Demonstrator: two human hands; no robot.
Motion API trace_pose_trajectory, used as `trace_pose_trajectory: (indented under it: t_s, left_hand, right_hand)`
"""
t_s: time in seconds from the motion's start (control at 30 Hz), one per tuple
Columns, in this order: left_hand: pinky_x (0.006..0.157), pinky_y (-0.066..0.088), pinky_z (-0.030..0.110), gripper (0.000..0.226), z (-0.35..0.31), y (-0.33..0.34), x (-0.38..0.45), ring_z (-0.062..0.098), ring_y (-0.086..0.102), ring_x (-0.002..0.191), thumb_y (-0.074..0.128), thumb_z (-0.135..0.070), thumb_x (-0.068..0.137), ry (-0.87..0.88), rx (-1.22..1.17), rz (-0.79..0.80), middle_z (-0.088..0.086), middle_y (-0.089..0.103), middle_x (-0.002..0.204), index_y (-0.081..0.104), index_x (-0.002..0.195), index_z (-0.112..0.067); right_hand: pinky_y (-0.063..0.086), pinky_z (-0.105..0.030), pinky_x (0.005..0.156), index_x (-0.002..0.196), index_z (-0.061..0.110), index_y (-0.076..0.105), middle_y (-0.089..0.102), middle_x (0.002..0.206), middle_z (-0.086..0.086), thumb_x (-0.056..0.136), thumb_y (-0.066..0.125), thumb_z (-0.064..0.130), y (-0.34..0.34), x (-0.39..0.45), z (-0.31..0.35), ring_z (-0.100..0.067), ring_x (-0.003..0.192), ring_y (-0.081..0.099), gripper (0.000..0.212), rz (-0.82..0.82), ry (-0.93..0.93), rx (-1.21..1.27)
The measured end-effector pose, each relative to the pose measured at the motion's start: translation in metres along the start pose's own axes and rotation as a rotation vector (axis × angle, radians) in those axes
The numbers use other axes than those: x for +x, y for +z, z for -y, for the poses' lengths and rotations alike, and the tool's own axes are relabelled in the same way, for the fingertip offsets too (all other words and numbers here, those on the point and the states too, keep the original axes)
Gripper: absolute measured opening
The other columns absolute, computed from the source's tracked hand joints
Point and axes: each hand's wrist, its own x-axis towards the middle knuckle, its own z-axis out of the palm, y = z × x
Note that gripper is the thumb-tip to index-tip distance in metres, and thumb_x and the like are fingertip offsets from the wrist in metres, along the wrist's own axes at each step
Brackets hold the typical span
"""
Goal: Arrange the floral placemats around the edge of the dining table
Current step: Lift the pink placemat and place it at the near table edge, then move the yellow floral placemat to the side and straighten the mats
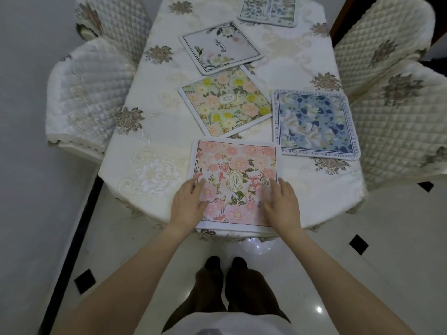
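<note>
Pink GARDEN placemat [235, 182] sits at the near edge of the dining table [150, 151], squared to the person. Left hand [187, 205] and right hand [281, 204] lie flat on its near corners, fingers straight, pressing not gripping, hands apart with the mat's centre between them

Other mats: blue one [314, 124] at the right edge by the chair [396, 122], roughly placed. Yellow-flowered mat [225, 102] and white "Beautiful" mat [220, 48] both skewed, mid-table, corners overlapping or touching, can't tell which. Fifth mat [268, 10] at the far end, cut off by the frame

Judging task maybe a third done, pink mat being seated now

Risks:
- pink mat's near edge runs right at the table lip; pulling back with palms down could drag it over the edge
- embroidered tablecloth [285, 44] looks loose, so sliding mats under pressure may bunch it and shift the neighbours
- reaching over for the middle mats could knock the blue one askew
</note>
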Motion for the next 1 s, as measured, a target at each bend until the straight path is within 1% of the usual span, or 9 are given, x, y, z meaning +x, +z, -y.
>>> trace_pose_trajectory:
  t_s: [0.13,0.23,0.33,0.5,0.57,0.67,0.77,0.9,1.0]
  left_hand:
    - [0.118,0.012,0.040,0.064,-0.006,0.015,0.004,0.024,0.009,0.145,0.046,-0.043,0.092,0.086,0.111,0.107,0.005,0.016,0.157,0.020,0.147,-0.023]
    - [0.117,0.006,0.042,0.065,-0.009,0.022,0.004,0.026,0.003,0.146,0.044,-0.047,0.092,0.073,0.158,0.148,0.007,0.011,0.158,0.018,0.148,-0.026]
    - [0.117,0.006,0.044,0.064,-0.011,0.024,0.004,0.026,0.001,0.146,0.043,-0.048,0.092,0.049,0.157,0.156,0.008,0.009,0.158,0.019,0.147,-0.027]
    - [0.116,0.017,0.047,0.063,-0.020,0.014,0.010,0.027,0.010,0.144,0.053,-0.044,0.088,-0.001,0.108,0.194,0.008,0.016,0.156,0.028,0.144,-0.027]
    - [0.113,0.025,0.045,0.059,-0.027,0.006,0.014,0.028,0.019,0.140,0.056,-0.040,0.088,-0.037,0.058,0.195,0.011,0.024,0.153,0.035,0.140,-0.023]
    - [0.106,0.032,0.040,0.056,-0.040,-0.007,0.023,0.030,0.032,0.132,0.056,-0.035,0.089,-0.079,-0.028,0.160,0.013,0.034,0.146,0.038,0.139,-0.017]
    - [0.103,0.036,0.038,0.054,-0.052,-0.022,0.037,0.028,0.038,0.126,0.054,-0.034,0.091,-0.091,-0.086,0.083,0.011,0.042,0.140,0.037,0.139,-0.017]
    - [0.103,0.036,0.041,0.054,-0.062,-0.041,0.064,0.030,0.039,0.127,0.053,-0.035,0.092,-0.107,-0.150,-0.020,0.012,0.044,0.139,0.038,0.139,-0.013]
    - [0.097,0.038,0.039,0.052,-0.061,-0.051,0.088,0.030,0.044,0.121,0.055,-0.036,0.091,-0.136,-0.208,-0.072,0.012,0.048,0.132,0.041,0.136,-0.014]
  right_hand:
    - [0.013,-0.046,0.118,0.148,0.030,0.020,0.019,0.159,-0.006,0.091,0.043,0.049,0.013,0.007,0.004,-0.028,0.147,0.011,0.065,0.189,-0.140,-0.106]
    - [0.009,-0.045,0.118,0.148,0.036,0.016,0.015,0.160,-0.002,0.089,0.042,0.054,0.018,0.010,0.002,-0.025,0.148,0.007,0.067,0.241,-0.197,-0.121]
    - [0.008,-0.044,0.119,0.148,0.038,0.013,0.011,0.161,0.001,0.088,0.041,0.058,0.018,0.012,-0.001,-0.024,0.148,0.004,0.069,0.272,-0.188,-0.107]
    - [0.019,-0.046,0.114,0.145,0.035,0.023,0.021,0.157,-0.001,0.085,0.045,0.056,0.008,0.018,0.004,-0.027,0.145,0.013,0.067,0.299,-0.194,-0.137]
    - [0.030,-0.046,0.107,0.140,0.030,0.031,0.031,0.151,-0.004,0.084,0.048,0.051,0.000,0.023,0.009,-0.029,0.138,0.024,0.062,0.302,-0.200,-0.131]
    - [0.042,-0.044,0.096,0.141,0.025,0.032,0.039,0.145,-0.007,0.086,0.050,0.041,-0.013,0.038,0.016,-0.031,0.129,0.036,0.060,0.311,-0.189,-0.075]
    - [0.042,-0.043,0.100,0.144,0.022,0.031,0.037,0.147,-0.008,0.090,0.049,0.039,-0.028,0.058,0.022,-0.030,0.131,0.037,0.060,0.285,-0.214,-0.026]
    - [0.040,-0.044,0.104,0.144,0.018,0.031,0.037,0.148,-0.009,0.092,0.049,0.043,-0.046,0.089,0.034,-0.030,0.133,0.035,0.060,0.213,-0.256,-0.003]
    - [0.038,-0.043,0.105,0.144,0.017,0.031,0.036,0.148,-0.009,0.092,0.050,0.040,-0.052,0.115,0.045,-0.030,0.133,0.035,0.060,0.168,-0.253,0.019]
